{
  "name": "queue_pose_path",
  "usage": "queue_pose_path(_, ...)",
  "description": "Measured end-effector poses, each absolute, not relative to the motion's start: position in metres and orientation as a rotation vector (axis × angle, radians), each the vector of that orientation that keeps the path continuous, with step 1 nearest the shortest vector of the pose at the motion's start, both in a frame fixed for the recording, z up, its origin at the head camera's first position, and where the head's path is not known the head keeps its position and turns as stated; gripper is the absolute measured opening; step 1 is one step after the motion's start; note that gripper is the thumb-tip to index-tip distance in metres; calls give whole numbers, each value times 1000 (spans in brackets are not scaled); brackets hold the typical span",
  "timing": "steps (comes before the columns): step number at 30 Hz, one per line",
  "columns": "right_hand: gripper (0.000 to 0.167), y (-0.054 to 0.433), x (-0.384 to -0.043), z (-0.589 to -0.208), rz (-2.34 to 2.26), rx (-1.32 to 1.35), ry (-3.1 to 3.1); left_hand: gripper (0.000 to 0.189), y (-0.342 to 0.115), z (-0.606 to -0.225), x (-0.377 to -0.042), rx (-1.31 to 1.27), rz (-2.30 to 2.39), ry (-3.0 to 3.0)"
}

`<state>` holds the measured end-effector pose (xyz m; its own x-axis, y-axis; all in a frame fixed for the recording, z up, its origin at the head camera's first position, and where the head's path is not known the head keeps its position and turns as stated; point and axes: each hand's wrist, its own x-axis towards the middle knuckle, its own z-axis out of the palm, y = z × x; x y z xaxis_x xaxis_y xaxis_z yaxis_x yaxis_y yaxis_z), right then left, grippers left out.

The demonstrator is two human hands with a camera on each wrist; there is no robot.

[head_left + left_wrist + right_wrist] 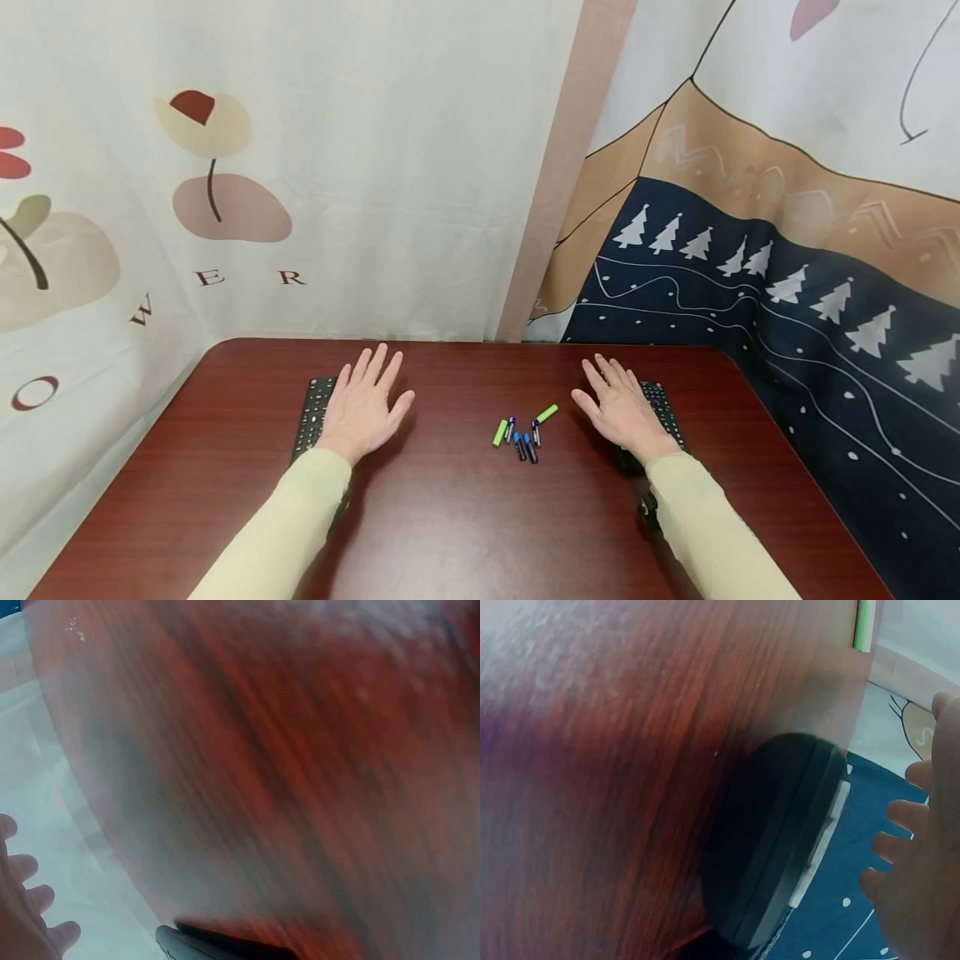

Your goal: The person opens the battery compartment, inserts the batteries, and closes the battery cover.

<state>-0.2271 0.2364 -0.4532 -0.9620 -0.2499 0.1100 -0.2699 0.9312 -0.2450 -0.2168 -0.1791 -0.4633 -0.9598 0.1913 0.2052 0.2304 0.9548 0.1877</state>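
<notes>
My left hand (363, 408) is held with its fingers spread, overlapping a black remote control (309, 421) with rows of small pale buttons. On the other side, my right hand (621, 408) has straight, parted fingers and overlaps a second black remote control (662, 408). Neither hand grips anything. In the right wrist view this remote's rounded dark end (765, 840) stands large beside the fingers (909, 816). Between the hands lies a loose group of small cylinders that look like batteries: green ones (499, 433) and several blue-and-dark ones (530, 448).
A reddish-brown wooden table (465, 533) carries everything. Behind it hangs a pale printed curtain (390, 208), and a navy curtain with white trees (675, 283) runs along the right side. A dark device (648, 507) sits at the right wrist.
</notes>
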Motion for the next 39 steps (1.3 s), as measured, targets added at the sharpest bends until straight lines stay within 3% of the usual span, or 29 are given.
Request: queue_pose_path(39, 57, 265, -207, -462, 481, 285, -2984, 63, -122, -456, -202, -546, -338, -2839)
